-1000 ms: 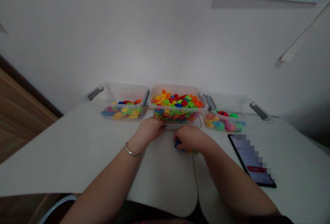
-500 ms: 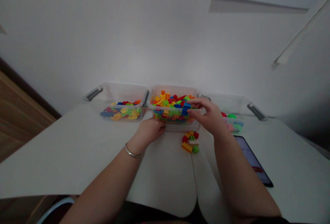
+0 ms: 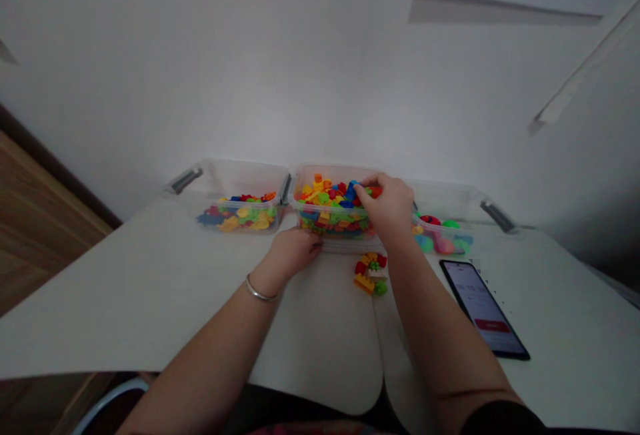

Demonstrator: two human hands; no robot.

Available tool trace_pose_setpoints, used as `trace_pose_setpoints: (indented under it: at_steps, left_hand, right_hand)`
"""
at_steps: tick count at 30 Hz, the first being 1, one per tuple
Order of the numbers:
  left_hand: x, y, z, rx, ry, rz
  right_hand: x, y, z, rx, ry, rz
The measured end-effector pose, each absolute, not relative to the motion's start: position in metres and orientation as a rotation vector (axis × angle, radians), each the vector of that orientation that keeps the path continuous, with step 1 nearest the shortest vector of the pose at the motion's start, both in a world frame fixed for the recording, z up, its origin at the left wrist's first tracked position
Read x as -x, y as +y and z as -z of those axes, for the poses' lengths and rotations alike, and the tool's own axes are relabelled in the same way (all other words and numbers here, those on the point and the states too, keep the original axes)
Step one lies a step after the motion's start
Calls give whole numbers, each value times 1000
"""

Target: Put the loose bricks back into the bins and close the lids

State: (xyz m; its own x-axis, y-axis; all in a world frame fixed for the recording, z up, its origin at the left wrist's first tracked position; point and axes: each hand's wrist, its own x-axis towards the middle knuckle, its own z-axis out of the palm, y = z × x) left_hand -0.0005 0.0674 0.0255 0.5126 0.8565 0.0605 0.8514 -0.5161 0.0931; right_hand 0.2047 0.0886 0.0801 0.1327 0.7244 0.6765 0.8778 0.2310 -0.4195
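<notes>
A blue building block (image 3: 351, 189) is pinched between the thumb and fingers of my right hand (image 3: 390, 205). That hand reaches over the right side of the middle clear plastic bin (image 3: 345, 246), just above a heap of mixed building blocks (image 3: 325, 196). My left hand (image 3: 296, 248) rests on the table by the front left corner of this bin. Its fingers are curled in, and whatever they may hold is hidden. In front of the bin, below my right wrist, lies a small curved cluster of joined blocks (image 3: 369, 273) in red, yellow, white and green.
To the left stands a clear bin (image 3: 245, 168) with colourful pieces. Another clear bin (image 3: 445, 195) on the right holds round, bright pieces. A phone (image 3: 485, 308) lies on the white table (image 3: 320, 348), right of my right forearm. The wall rises behind the bins.
My right hand has carried the blue block from the bin's front rim up and left over the heap. The left hand stays at the bin's corner.
</notes>
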Motion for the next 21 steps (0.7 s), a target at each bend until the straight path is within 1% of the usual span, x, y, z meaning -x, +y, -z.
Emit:
trace_pose_setpoints:
  at_steps: [4,8,14,18,21]
  left_hand:
    - [0,67,-26,-2708,1514,-133]
    - [0,67,-25,-2709,1530,-137]
    - [0,69,-24,-2707,1513,-129]
    - [2,71,-20,-2705,1514,-155]
    - [3,71,-18,-2708,1511,-159]
  right_hand:
    - [-204,86,-76,1523,-1710,290]
    - [-207,82,-72,1459,-1762,265]
    - [-225,58,-85,1194,-1688,225]
    - [-242,35,-99,1095,-1851,-10]
    - [-246,28,-100,1164,-2106,-223]
